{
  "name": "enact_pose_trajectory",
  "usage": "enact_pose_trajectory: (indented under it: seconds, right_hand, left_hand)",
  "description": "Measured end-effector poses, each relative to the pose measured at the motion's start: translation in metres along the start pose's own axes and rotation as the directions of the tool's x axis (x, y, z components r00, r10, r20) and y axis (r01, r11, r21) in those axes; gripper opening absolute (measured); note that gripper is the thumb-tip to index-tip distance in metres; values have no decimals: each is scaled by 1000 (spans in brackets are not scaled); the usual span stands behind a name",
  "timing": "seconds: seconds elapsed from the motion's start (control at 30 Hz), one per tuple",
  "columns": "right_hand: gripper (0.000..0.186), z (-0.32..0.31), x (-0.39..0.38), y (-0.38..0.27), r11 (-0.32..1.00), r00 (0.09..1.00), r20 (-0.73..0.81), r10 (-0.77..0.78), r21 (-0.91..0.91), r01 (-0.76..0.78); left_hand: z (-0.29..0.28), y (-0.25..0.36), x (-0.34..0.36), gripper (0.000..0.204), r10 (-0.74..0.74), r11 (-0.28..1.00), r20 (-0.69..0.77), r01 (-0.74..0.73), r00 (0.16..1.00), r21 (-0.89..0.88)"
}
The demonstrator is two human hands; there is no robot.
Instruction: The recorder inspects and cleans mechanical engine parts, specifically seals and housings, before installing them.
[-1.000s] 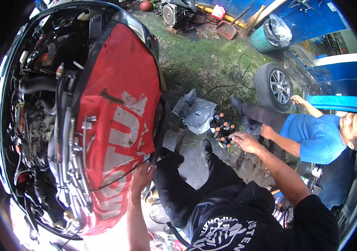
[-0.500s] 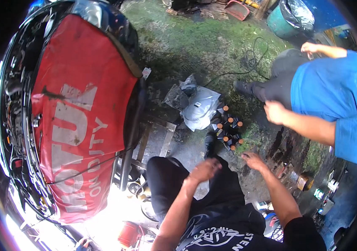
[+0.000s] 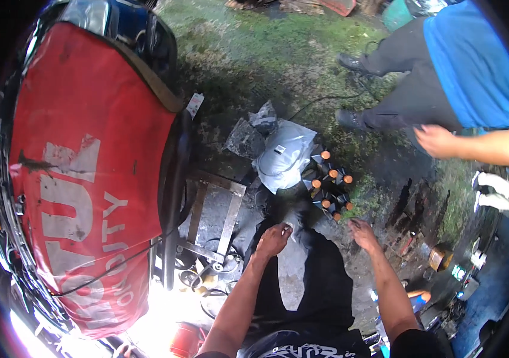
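My left hand [image 3: 274, 238] hangs in front of my thighs with its fingers curled in. A small pale spot shows at its fingertips, too small to make out. To the right, my right hand [image 3: 363, 234] is held in the air with loosely bent fingers apart and nothing seen in them. It is nearest to a cluster of several dark bottles with orange caps [image 3: 332, 173] standing on the floor. Beside the bottles lies a grey plastic bag [image 3: 287, 152], with crumpled clear plastic packages [image 3: 245, 138] at its left.
On the left stands a car front under a red cover [image 3: 99, 119]. A metal frame stand [image 3: 230, 221] is beside it. A person in a blue shirt [image 3: 475, 65] stands at the right. A dark cable [image 3: 326, 98] crosses the stained floor; a red container [image 3: 184, 340] sits at lower left.
My legs are straighter, and my view has shifted. My left hand has moved slightly down and left. The other person now stands more upright and further up in view.
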State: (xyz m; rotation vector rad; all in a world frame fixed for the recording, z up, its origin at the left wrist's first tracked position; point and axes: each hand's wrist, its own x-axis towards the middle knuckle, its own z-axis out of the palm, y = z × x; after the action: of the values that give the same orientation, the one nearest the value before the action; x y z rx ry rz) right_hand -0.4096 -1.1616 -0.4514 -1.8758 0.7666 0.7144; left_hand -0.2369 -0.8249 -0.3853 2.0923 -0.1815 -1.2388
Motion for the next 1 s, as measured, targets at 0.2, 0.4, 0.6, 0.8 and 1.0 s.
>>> enact_pose_trajectory:
  seconds: [0.2,0.4,0.6,0.8,1.0]
  right_hand:
    - [37,82,119,-41,991,993,-35,-111,-84,108]
    - [35,152,201,-89,947,967,-11,-256,-203,248]
    - [86,130,288,-53,990,948,-298,-115,45,135]
    - [111,148,339,-77,880,994,-34,105,469,-77]
    - [96,137,388,-37,913,990,-135,31,407,27]
  left_hand:
    - [-25,-48,133,35,146,989,-189,-147,971,8]
    - [-125,-138,292,56,227,954,-700,-10,677,299]
    - [-130,-126,390,102,320,857,-718,134,618,497]
    - [-117,-174,438,98,106,912,-406,74,908,403]
    - [-127,-121,469,47,116,673,69,-130,991,728]
